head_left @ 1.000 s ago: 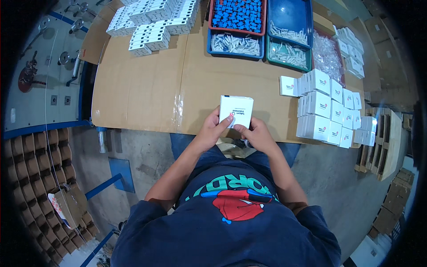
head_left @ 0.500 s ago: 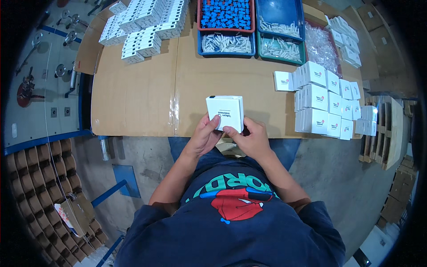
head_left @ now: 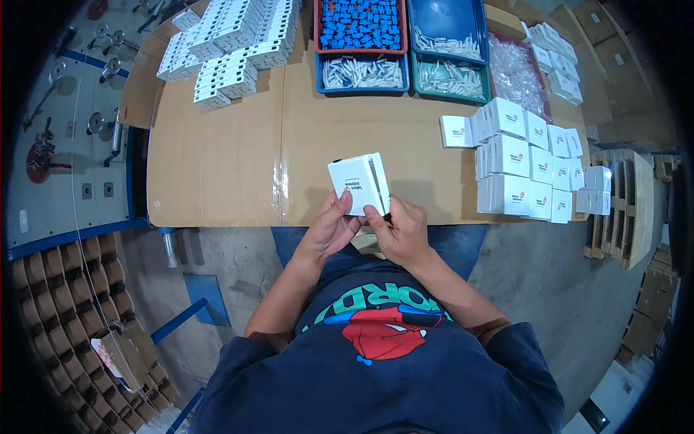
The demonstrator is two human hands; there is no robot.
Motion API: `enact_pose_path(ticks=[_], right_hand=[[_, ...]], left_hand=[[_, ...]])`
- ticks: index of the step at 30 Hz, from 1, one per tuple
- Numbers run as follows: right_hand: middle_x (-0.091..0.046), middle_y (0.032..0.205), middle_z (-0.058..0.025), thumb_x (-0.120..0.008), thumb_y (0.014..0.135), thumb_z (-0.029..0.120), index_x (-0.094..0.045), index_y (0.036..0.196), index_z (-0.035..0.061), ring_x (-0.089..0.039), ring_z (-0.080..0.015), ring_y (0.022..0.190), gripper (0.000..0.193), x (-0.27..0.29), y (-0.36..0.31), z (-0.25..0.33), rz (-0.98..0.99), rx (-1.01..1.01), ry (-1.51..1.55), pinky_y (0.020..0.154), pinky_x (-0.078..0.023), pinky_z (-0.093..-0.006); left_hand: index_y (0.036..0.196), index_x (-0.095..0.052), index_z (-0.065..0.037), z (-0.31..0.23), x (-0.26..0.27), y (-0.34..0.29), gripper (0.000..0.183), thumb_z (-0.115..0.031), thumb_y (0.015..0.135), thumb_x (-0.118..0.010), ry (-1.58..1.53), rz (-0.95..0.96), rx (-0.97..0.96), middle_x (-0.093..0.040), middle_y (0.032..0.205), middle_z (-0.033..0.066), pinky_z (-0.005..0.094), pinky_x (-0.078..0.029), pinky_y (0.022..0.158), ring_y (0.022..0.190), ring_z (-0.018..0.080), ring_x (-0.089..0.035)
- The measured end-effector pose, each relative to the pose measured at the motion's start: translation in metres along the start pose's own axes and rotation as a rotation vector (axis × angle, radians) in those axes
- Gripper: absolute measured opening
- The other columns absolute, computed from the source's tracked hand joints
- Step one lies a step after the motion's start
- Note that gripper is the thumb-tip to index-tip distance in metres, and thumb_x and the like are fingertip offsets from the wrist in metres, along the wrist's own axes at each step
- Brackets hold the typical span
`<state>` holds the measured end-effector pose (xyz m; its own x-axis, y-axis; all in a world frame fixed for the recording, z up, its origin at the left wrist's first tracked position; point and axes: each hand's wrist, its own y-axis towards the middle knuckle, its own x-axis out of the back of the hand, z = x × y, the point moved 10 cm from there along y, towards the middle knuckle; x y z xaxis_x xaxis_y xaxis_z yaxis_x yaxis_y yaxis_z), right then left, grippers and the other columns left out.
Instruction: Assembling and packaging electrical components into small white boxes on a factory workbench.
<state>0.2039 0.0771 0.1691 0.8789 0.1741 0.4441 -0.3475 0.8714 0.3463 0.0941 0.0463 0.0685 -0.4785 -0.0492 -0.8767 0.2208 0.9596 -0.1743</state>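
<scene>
A flat white square plastic casing [head_left: 354, 185] with small print on its face is held up over the table's near edge, in front of my body. My left hand [head_left: 332, 226] is closed on its lower left corner, the thumb lying on the face. My right hand [head_left: 402, 230] grips the lower right corner, thumb on the front and fingers behind. A dark gap shows along the casing's right side, between the front piece and the part behind it. The fingers behind the casing are partly hidden.
Stacked white casings [head_left: 512, 158] stand on the right of the cardboard-covered table [head_left: 217, 166]. White boxes with dark openings [head_left: 230, 79] are piled at the back left. Trays hold blue parts [head_left: 361, 25] and small white pieces [head_left: 361, 72]. Clear plastic bags [head_left: 515, 76] lie beside them.
The casing has tilted anticlockwise and turned, so the dark gap along its right side now shows. Both hands keep their hold; the right hand has rotated slightly. The whole view has shifted a little.
</scene>
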Motion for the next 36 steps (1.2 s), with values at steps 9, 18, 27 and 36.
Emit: enact_pose_path(ticks=[9,18,27,36], right_hand=[[-0.063,0.069,-0.0111,-0.075,0.095,0.028,-0.060,0.080,0.0030,-0.064,-0.0280,0.055,0.033,0.005,0.010,0.000,0.112,-0.135,-0.096,0.051,-0.048,-0.0383],[-0.062,0.072,-0.0185,-0.073,0.097,0.034,-0.061,0.085,0.0012,-0.066,-0.0364,0.063,0.036,-0.002,0.001,-0.019,0.226,-0.049,-0.052,0.057,-0.050,-0.0426],[-0.066,0.075,-0.0209,-0.069,0.100,0.029,-0.065,0.095,-0.0016,-0.066,-0.0411,0.066,0.031,-0.004,-0.002,-0.012,0.178,-0.074,0.113,0.060,-0.052,-0.0449],[-0.050,0.148,-0.0215,-0.089,0.076,0.043,-0.046,0.148,0.0007,-0.053,-0.0400,0.134,0.094,0.027,0.033,0.012,0.152,0.077,-0.198,0.108,-0.047,-0.0459]], left_hand=[[0.144,-0.051,-0.006,-0.016,0.011,-0.005,0.042,-0.023,0.106,-0.061,0.018,-0.066,-0.059,-0.065,0.136,0.0101,0.0433,-0.050,0.108,0.127,0.0248,-0.063],[0.134,-0.061,0.001,-0.025,-0.003,-0.008,0.040,-0.011,0.097,-0.073,0.333,-0.070,-0.034,-0.070,0.124,0.0092,0.0359,-0.053,0.102,0.115,0.0181,-0.067],[0.125,-0.069,0.002,-0.025,0.001,-0.008,0.034,-0.016,0.097,-0.075,0.461,-0.142,-0.018,-0.074,0.115,0.0077,0.0335,-0.056,0.094,0.106,0.0168,-0.070],[0.160,-0.038,-0.005,-0.018,-0.006,0.009,0.065,-0.020,0.102,-0.063,0.335,-0.271,0.041,-0.065,0.136,0.0147,0.0364,-0.051,0.106,0.125,0.0217,-0.064]])
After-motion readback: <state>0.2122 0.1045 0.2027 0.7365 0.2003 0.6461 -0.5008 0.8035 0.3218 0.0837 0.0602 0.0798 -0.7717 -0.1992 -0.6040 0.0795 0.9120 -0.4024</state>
